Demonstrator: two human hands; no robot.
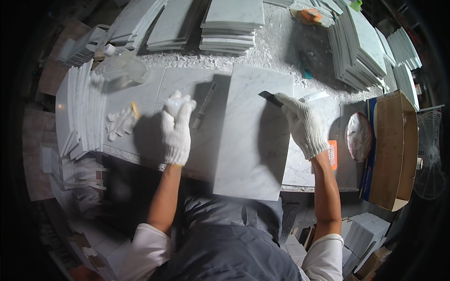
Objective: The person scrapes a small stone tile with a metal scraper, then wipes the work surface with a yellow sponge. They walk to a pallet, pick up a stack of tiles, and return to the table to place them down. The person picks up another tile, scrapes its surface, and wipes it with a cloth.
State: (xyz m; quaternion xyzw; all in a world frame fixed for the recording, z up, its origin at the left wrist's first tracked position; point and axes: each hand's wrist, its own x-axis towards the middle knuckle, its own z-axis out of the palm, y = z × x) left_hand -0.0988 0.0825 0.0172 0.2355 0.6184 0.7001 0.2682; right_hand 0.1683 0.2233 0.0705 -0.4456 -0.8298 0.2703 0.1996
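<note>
A pale grey-veined marble tile (253,136) lies lengthwise in front of me, its near end jutting past the table edge. My right hand (304,119), in a white knitted glove, is over the tile's right edge. It is closed on a dark flat scraper blade (270,99), whose tip points left above the stone. My left hand (177,126), gloved alike, is left of the tile with its fingers curled round a small translucent whitish object (174,104); the fingers hide most of its shape. Between that hand and the tile lies a slim white stick-like tool (205,105).
Tile stacks stand along the back (232,23), at the left (79,110) and at the right (358,49). A crumpled glove (123,122) and a clear plastic jug (126,68) are on the left. To the right are an orange card (333,154), a round whitish pad (359,136) and a cardboard box (391,150).
</note>
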